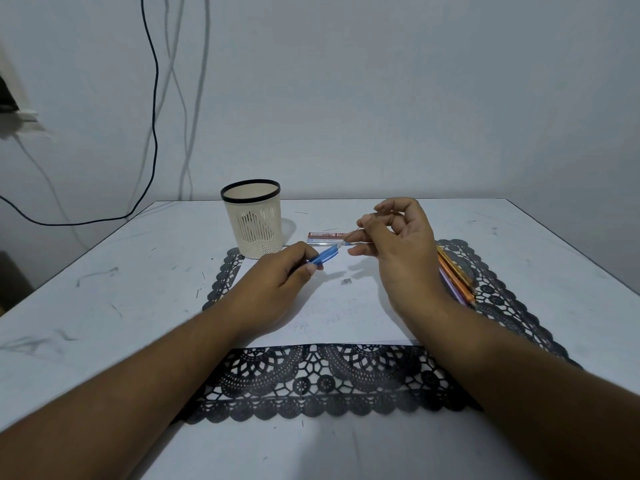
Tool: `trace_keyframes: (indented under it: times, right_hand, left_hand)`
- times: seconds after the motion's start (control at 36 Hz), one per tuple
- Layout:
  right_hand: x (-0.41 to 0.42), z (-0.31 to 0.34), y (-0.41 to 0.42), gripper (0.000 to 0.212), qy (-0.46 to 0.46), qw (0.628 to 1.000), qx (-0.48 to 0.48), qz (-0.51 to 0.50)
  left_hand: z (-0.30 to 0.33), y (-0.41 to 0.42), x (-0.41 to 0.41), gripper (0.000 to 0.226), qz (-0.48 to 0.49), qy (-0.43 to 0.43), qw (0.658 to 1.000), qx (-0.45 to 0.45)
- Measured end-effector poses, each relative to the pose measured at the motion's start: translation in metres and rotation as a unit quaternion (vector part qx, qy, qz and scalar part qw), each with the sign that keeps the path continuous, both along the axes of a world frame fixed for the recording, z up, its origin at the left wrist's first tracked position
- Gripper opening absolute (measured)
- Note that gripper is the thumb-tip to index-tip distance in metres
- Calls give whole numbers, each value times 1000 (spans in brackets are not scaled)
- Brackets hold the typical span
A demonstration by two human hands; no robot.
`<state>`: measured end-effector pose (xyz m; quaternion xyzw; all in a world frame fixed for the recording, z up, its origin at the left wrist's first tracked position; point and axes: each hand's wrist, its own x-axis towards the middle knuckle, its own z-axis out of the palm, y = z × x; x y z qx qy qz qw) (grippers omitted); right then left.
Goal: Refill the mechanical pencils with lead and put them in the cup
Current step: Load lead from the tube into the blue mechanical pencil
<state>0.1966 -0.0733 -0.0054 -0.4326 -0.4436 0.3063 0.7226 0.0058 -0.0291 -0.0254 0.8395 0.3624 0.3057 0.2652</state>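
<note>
My left hand (277, 271) holds the blue pencil (323, 255), fingers curled round its lower part. The pencil slants up and to the right, so its open end points at my right hand (398, 244). That hand hangs just past the end, close but not touching as far as I can see. Its thumb and first finger pinch something very thin, which I take to be a lead (356, 231); it is almost too fine to see. The other fingers are loosely bent.

The lead has to go in along the same line as the pencil. So I think the next move is small: tilt the lead to match the slant, then slide it down and left into the hole. The right hand does that; the left just keeps the pencil steady.

The cup (254, 220) stands up behind the left hand, near it, so the left hand can drop the pencil in. The lead boxes (325, 237) lie flat between the cup and my right hand. More pencils (457, 275) lie on the mat (311, 379) under my right wrist.
</note>
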Motion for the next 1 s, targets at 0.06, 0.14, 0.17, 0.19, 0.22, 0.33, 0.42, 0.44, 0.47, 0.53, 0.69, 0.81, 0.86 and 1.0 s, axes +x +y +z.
trace_keyframes:
  times: [0.06, 0.14, 0.17, 0.19, 0.22, 0.33, 0.42, 0.44, 0.47, 0.53, 0.69, 0.81, 0.86, 1.0]
  right_hand:
    - [1, 0, 0, 15, 3, 1000, 2, 0]
    - [0, -2, -1, 13, -6, 1000, -8, 9]
    - [-1, -2, -2, 12, -10, 1000, -11, 10]
    - [-3, -3, -2, 12, -12, 1000, -13, 11]
    - [-3, -3, -2, 13, -12, 1000, -14, 11]
    - [-4, -5, -1, 13, -9, 1000, -13, 11]
    - [-4, -4, -2, 14, -3, 1000, -7, 12]
    - [-4, -4, -2, 15, 0, 1000, -6, 13]
    - [-4, -3, -2, 15, 2, 1000, -5, 15]
    - [-4, -3, -3, 16, -1, 1000, -5, 17]
    - [-5, -6, -5, 14, -36, 999, -10, 26]
    - [-6, -11, -4, 10, -72, 997, -24, 27]
    - [-5, -14, -4, 6, -96, 995, -26, 26]
    - [1, -18, -4, 10, -205, 978, -20, 15]
  left_hand:
    - [0, 0, 0, 17, 0, 3, 1000, 1]
    - [0, -1, 0, 17, -3, 3, 1000, -1]
    - [0, -1, 0, 17, -5, 3, 1000, -1]
    - [0, -1, 0, 17, -5, 3, 1000, 0]
    - [0, -1, 0, 17, -5, 2, 1000, 0]
    - [0, -1, 0, 17, -2, -1, 1000, -4]
    - [0, -2, 0, 17, 0, -1, 1000, -6]
    - [0, -2, 0, 17, 0, -2, 1000, -6]
    - [0, -2, 0, 17, -1, -4, 1000, -8]
    - [0, -2, 0, 17, -2, -7, 1000, -10]
    - [1, -4, 0, 18, -6, -24, 1000, -20]
    - [1, -4, 0, 17, -6, -31, 999, -25]
    - [1, -3, 0, 17, -3, -34, 999, -26]
    - [1, -3, -1, 16, -4, -44, 998, -33]
